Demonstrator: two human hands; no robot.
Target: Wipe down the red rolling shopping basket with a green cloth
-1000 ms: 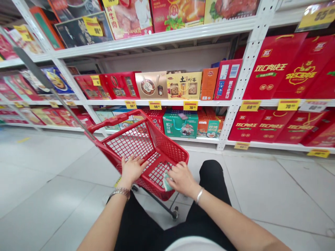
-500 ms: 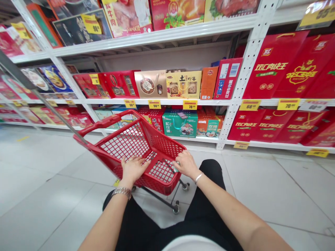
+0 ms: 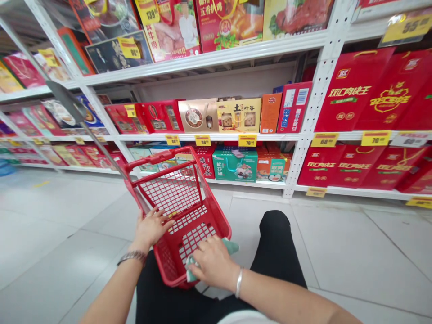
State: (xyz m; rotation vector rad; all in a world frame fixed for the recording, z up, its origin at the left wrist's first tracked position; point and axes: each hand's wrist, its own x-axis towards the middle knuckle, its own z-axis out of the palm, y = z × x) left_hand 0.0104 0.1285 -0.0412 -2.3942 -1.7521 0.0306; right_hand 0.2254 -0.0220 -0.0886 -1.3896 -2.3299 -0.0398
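Observation:
A red plastic shopping basket [image 3: 175, 193] on wheels is tipped toward me on the tiled floor, its mesh bottom facing up. My left hand [image 3: 151, 227] grips its left rim, fingers curled over the edge. My right hand [image 3: 211, 263] presses a pale green cloth [image 3: 229, 246] against the basket's near right rim, fingers closed on the cloth. The basket's grey pull handle [image 3: 84, 118] slants up to the left.
White metal shelves [image 3: 303, 135] stand close behind the basket, stocked with red, gold and green gift boxes and yellow price tags. My black-trousered legs are below the basket. Bare tiled floor stretches to the left and right.
The basket has swung round and tipped nearer to me. My right hand slid with the cloth from the far right rim down to the near rim. My left hand stayed on the left rim.

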